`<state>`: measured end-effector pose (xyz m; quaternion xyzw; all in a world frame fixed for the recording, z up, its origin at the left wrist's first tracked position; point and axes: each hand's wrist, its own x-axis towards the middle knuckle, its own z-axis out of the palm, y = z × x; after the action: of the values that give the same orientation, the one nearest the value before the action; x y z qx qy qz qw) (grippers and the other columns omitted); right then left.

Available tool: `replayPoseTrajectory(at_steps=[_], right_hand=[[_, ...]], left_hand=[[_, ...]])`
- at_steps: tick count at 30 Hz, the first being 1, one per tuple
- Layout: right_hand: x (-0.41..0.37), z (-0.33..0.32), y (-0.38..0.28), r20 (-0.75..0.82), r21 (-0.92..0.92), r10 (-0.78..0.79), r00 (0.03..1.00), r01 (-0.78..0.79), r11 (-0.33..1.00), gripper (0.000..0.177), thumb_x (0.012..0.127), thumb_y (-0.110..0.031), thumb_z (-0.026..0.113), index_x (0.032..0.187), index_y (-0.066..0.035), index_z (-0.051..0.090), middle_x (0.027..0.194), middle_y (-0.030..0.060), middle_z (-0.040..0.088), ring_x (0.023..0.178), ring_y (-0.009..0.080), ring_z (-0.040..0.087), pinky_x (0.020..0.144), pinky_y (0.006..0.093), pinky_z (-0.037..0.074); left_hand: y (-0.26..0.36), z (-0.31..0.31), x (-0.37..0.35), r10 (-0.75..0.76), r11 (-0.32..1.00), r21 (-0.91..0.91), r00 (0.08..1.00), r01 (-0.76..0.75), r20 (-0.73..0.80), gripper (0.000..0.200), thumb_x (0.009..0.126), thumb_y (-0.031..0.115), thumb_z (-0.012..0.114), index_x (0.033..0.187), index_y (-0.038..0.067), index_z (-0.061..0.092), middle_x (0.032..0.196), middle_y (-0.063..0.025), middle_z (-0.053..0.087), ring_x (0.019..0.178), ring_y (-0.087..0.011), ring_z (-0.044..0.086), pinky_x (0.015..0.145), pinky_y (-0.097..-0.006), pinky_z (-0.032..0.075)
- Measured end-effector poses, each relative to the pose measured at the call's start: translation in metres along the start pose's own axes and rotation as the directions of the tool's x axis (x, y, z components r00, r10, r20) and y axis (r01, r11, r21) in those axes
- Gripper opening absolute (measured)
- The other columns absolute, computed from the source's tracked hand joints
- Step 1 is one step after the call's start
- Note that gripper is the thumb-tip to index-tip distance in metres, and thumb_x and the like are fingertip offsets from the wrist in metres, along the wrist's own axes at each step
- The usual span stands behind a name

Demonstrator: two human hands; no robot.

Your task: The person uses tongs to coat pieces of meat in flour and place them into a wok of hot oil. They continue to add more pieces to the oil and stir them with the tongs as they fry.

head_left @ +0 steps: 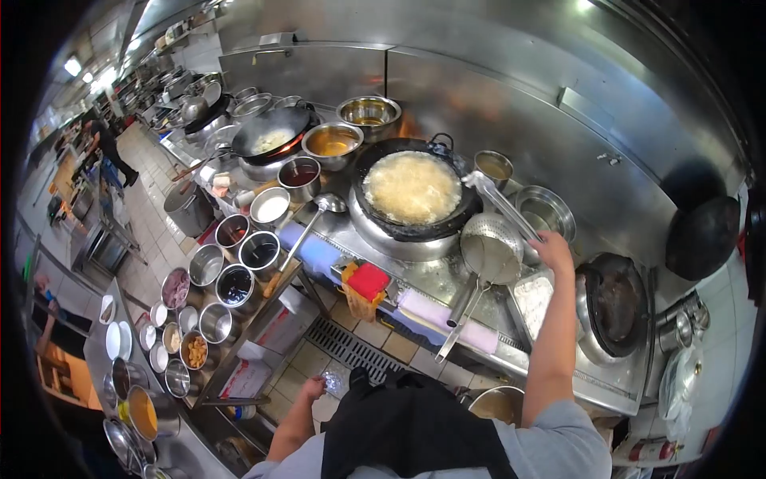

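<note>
Bubbling pale oil fills a black wok (pixel 412 188) at the centre of the stove. To its right, my right hand (pixel 552 249) is closed round the end of long metal tongs (pixel 507 203), whose far tips are beside the wok's right rim. Below the tongs a perforated strainer (pixel 492 246) rests on the counter, its handle toward me. My left hand (pixel 313 388) hangs low by my apron, fingers closed around something clear and shiny, perhaps a thin plastic (pixel 333 382), too small to make out.
Metal bowls of sauces (pixel 235 285) crowd the left side. A ladle (pixel 329 203) lies left of the wok. Another wok (pixel 275 136) stands over flame further left, and a dark wok (pixel 614 303) at the right. A person (pixel 109 148) stands far off.
</note>
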<state>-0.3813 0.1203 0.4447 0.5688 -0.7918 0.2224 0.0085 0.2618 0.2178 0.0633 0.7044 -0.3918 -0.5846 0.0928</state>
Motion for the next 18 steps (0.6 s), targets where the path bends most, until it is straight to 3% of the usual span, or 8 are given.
replayPoseTrajectory(at_steps=[3,6,9,12,14,15,16,18], right_hand=[[0.049,0.019,-0.041,0.130,0.190,0.013,0.991,-0.038,0.981,0.041,0.076,-0.031,0.066,0.105,-0.003,0.062,0.077,0.0143,0.065,0.062,0.0221,0.062,0.062,0.0339,0.048],[0.062,0.017,-0.073,0.004,0.217,0.162,0.987,-0.159,0.963,0.041,0.075,-0.034,0.065,0.103,-0.003,0.064,0.093,0.0190,0.065,0.087,0.0322,0.062,0.077,0.0372,0.046],[0.040,0.025,-0.055,-0.108,0.350,0.158,0.981,-0.112,0.930,0.041,0.078,-0.032,0.063,0.107,-0.003,0.062,0.081,0.0159,0.065,0.074,0.0259,0.063,0.070,0.0347,0.047],[-0.035,0.006,-0.041,0.018,0.547,0.332,0.943,-0.287,0.786,0.040,0.081,-0.029,0.061,0.112,-0.003,0.059,0.072,0.0114,0.063,0.065,0.0178,0.060,0.063,0.0317,0.046],[-0.082,-0.003,-0.002,0.021,0.549,0.453,0.891,-0.389,0.740,0.039,0.085,-0.025,0.060,0.117,-0.003,0.055,0.063,0.0021,0.055,0.050,0.0056,0.046,0.041,0.0222,0.035],[-0.106,-0.002,0.032,-0.035,0.420,0.464,0.885,-0.409,0.810,0.041,0.084,-0.027,0.061,0.116,-0.001,0.056,0.071,0.0091,0.062,0.057,0.0152,0.057,0.050,0.0281,0.045],[-0.129,-0.004,0.061,-0.053,0.408,0.542,0.839,-0.477,0.778,0.041,0.084,-0.027,0.061,0.116,-0.001,0.056,0.071,0.0091,0.062,0.057,0.0152,0.057,0.050,0.0281,0.045],[-0.188,-0.026,0.114,-0.294,-0.167,0.235,0.926,-0.292,0.942,0.045,0.081,-0.030,0.062,0.114,-0.001,0.056,0.087,0.0175,0.065,0.080,0.0293,0.063,0.068,0.0378,0.049]], left_hand=[[-0.013,0.004,0.002,0.000,1.000,-0.007,1.000,0.000,0.022,0.027,0.087,0.021,0.050,0.109,0.007,0.057,0.089,-0.0064,0.064,0.066,-0.0166,0.060,0.050,-0.0297,0.044],[-0.023,0.009,-0.001,0.005,0.999,0.035,1.000,-0.005,0.011,0.026,0.088,0.020,0.049,0.109,0.006,0.057,0.089,-0.0069,0.063,0.067,-0.0177,0.060,0.051,-0.0298,0.044],[-0.025,0.013,-0.012,-0.035,0.999,0.015,0.999,0.035,0.020,0.027,0.088,0.020,0.052,0.106,0.002,0.058,0.086,-0.0091,0.064,0.068,-0.0207,0.061,0.057,-0.0323,0.049],[-0.033,0.015,-0.025,-0.104,0.994,0.032,0.989,0.101,0.110,0.029,0.087,0.022,0.052,0.110,0.004,0.056,0.093,-0.0095,0.063,0.072,-0.0222,0.062,0.058,-0.0341,0.049],[-0.027,0.016,-0.017,-0.114,0.991,0.093,0.979,0.099,0.170,0.031,0.087,0.024,0.052,0.112,0.006,0.055,0.096,-0.0095,0.062,0.074,-0.0225,0.062,0.058,-0.0358,0.048],[-0.032,0.016,-0.011,-0.130,0.990,0.087,0.972,0.115,0.194,0.031,0.087,0.025,0.052,0.113,0.008,0.054,0.096,-0.0089,0.062,0.075,-0.0216,0.061,0.058,-0.0374,0.047],[-0.029,0.018,-0.003,-0.147,0.987,0.092,0.964,0.129,0.224,0.032,0.087,0.027,0.051,0.114,0.010,0.054,0.097,-0.0083,0.061,0.075,-0.0207,0.061,0.059,-0.0390,0.047],[-0.012,0.014,0.009,-0.039,0.965,0.257,0.948,-0.046,0.316,0.031,0.088,0.028,0.050,0.113,0.011,0.054,0.095,-0.0074,0.061,0.073,-0.0198,0.060,0.058,-0.0396,0.046]])
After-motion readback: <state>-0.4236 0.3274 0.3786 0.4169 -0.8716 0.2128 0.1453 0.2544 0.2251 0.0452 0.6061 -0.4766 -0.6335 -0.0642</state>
